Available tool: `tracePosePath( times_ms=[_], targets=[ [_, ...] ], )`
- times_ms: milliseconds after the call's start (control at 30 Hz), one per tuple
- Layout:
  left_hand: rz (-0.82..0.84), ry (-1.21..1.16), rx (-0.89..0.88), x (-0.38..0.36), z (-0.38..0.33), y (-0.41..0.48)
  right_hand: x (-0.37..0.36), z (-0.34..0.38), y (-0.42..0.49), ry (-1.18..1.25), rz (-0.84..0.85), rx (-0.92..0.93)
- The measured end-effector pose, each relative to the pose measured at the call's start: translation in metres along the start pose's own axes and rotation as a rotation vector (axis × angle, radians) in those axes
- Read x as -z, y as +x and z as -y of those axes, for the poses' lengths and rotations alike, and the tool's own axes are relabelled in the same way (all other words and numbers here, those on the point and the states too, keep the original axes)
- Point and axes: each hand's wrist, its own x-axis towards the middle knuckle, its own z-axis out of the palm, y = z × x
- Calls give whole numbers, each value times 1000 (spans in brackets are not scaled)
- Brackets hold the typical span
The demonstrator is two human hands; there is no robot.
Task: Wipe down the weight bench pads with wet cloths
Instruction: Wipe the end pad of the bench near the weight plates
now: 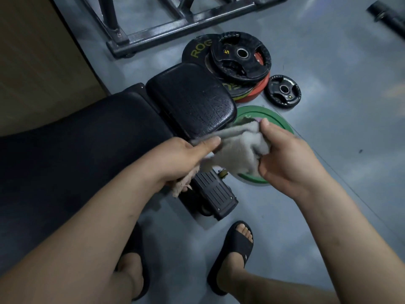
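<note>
A grey terry cloth (237, 145) is stretched between both hands, just in front of the bench's small black seat pad (190, 97). My left hand (186, 159) grips one end, thumb on top, with a frayed corner hanging below the palm. My right hand (287, 154) holds the other end bunched in curled fingers. The long black back pad (76, 145) runs off to the left, under my left forearm. The seat pad's surface looks cracked and worn.
Stacked weight plates (238, 60) lie on the grey floor beyond the seat pad, a small black plate (282, 91) to their right and a green plate (278, 121) under the cloth. A black steel rack base (179, 25) stands behind. My sandalled feet (234, 253) are near the bench foot (217, 194).
</note>
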Motion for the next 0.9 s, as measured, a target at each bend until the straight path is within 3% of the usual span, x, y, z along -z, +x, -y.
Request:
tracePosePath(
  times_ms=[100,267,367,433,567,700,800,900],
  targets=[
    [159,-260,-12,-2,-4,-1,-1,1,-4,135,68,-67],
    [18,-552,-158,3,-13,0,2,-3,-4,-84,-88,-103],
    [-54,-473,-204,7,-12,-1,7,-8,4,-151,-231,-33],
    [-108,-334,-234,9,-10,-3,11,-9,8,-338,-309,46],
    [-305,95,-409,13,-6,0,13,-9,9,-555,-120,90],
    [-193,38,-394,18,-9,-3,8,-12,7,-993,-139,130],
    [-219,54,-359,19,-7,-2,9,-14,10,-1037,-223,182],
    [-296,9,-275,20,1,8,7,-16,14,-838,-152,103]
  ],
)
